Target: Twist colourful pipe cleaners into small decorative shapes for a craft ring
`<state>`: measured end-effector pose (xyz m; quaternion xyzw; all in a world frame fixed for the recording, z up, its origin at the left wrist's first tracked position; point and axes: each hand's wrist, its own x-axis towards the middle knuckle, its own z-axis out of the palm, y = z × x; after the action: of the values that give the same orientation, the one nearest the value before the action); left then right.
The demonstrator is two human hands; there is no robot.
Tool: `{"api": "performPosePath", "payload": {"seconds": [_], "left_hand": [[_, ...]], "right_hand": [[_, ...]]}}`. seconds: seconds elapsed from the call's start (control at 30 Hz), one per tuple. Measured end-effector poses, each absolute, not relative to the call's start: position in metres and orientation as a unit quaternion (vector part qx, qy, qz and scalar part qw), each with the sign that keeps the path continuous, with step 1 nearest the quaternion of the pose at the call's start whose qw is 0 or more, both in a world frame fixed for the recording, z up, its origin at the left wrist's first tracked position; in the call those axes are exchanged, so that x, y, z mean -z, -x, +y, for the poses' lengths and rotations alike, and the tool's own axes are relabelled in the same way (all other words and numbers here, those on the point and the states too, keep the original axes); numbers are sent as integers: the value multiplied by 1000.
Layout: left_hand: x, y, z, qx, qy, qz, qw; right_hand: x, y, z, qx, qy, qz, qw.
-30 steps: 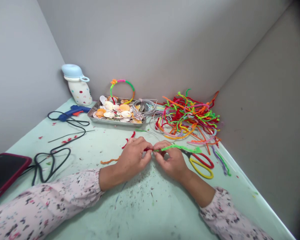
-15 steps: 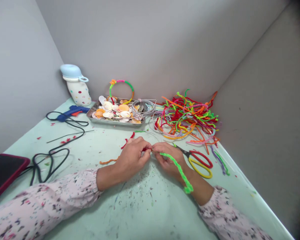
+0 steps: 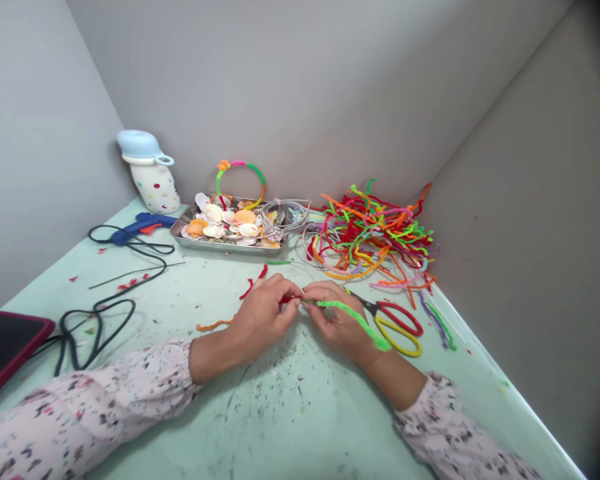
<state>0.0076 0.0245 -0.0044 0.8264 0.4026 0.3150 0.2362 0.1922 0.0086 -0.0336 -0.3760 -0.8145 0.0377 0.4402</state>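
Observation:
Above the middle of the table, my left hand (image 3: 266, 308) pinches a red pipe cleaner (image 3: 286, 300), of which only a short piece shows at the fingers. My right hand (image 3: 337, 317) is closed in a pinch on a bright green pipe cleaner (image 3: 350, 311), whose loose end trails right across the wrist. The two sets of fingertips almost touch, and they hide where red and green meet. Scissors (image 3: 397, 327) with a red and a yellow handle lie just right of my right hand. An orange pipe cleaner (image 3: 213, 327) pokes out beside my left wrist.
A metal tray of seashells (image 3: 230, 248) stands at the back, with a colourful ring (image 3: 265, 180) upright in it and grey wire (image 3: 300, 223) alongside. A pipe cleaner pile (image 3: 375, 233) is back right. Leftward are a glue gun (image 3: 140, 228), black cord (image 3: 97, 320), bottle (image 3: 155, 183) and phone (image 3: 10, 347).
The green pipe cleaner's loose end has swung up, from hanging below my right wrist to lying across it. Both hands keep their pinch at nearly the same spot.

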Motion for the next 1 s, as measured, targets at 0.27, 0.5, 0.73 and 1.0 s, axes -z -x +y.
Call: {"api": "performPosePath", "payload": {"seconds": [0.27, 0.5, 0.73, 1.0], "left_hand": [[3, -7, 24, -307, -833, 402, 224], [2, -6, 24, -306, -836, 395, 226], [0, -6, 24, -299, -834, 406, 224], [0, -6, 27, -271, -844, 411, 212]], "right_hand": [[30, -192, 8, -21, 368, -825, 428], [28, -191, 6, -29, 374, -829, 414], [30, -191, 7, -73, 390, -806, 439], [27, -191, 6, -69, 384, -811, 435]]}}
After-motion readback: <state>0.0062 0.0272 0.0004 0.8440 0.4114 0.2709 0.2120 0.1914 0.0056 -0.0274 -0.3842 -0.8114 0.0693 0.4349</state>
